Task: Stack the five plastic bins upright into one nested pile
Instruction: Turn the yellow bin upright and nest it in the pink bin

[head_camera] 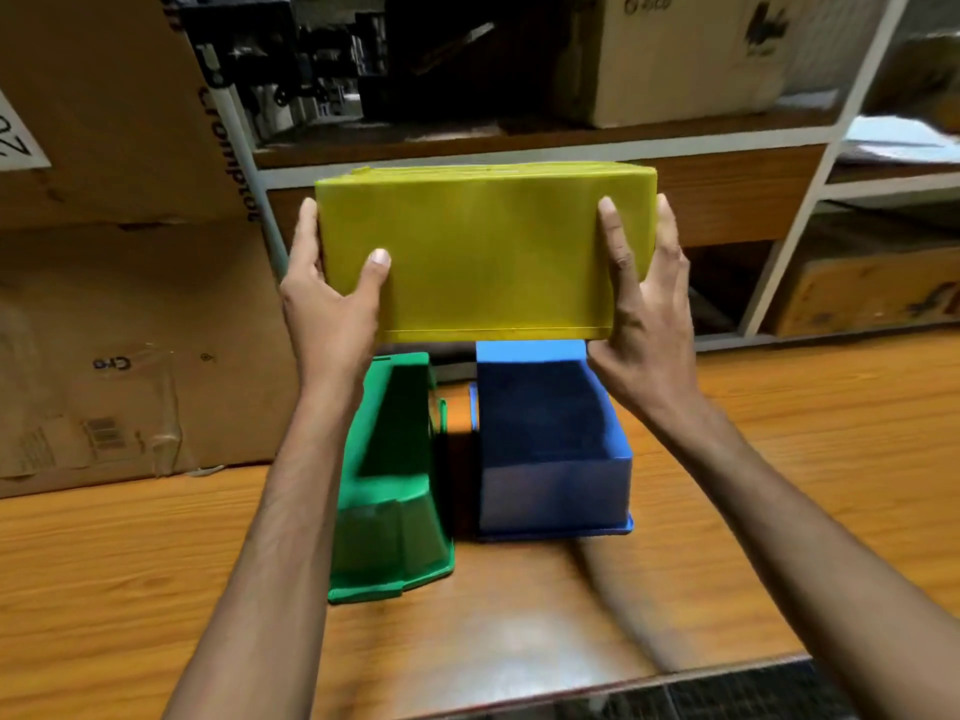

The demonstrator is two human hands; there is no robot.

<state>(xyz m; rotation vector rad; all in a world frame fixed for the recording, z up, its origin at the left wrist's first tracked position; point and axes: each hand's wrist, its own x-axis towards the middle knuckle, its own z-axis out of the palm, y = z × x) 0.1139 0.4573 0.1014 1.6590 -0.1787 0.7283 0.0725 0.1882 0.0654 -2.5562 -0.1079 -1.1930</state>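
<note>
I hold a yellow plastic bin (488,252) in the air, its flat side facing me, above the table. My left hand (332,298) grips its left end and my right hand (644,314) grips its right end. Below it, a green bin (389,485) lies tipped on its side on the wooden table (779,459). Right of the green one, a blue bin (550,449) rests upside down with its rim on the table. The yellow bin hides whatever stands behind it.
Large cardboard boxes (119,304) stand at the left edge of the table. Behind the table is a white-framed shelf (519,142) holding a carton (691,54) and dark equipment. The table's front edge (623,683) runs at the lower right.
</note>
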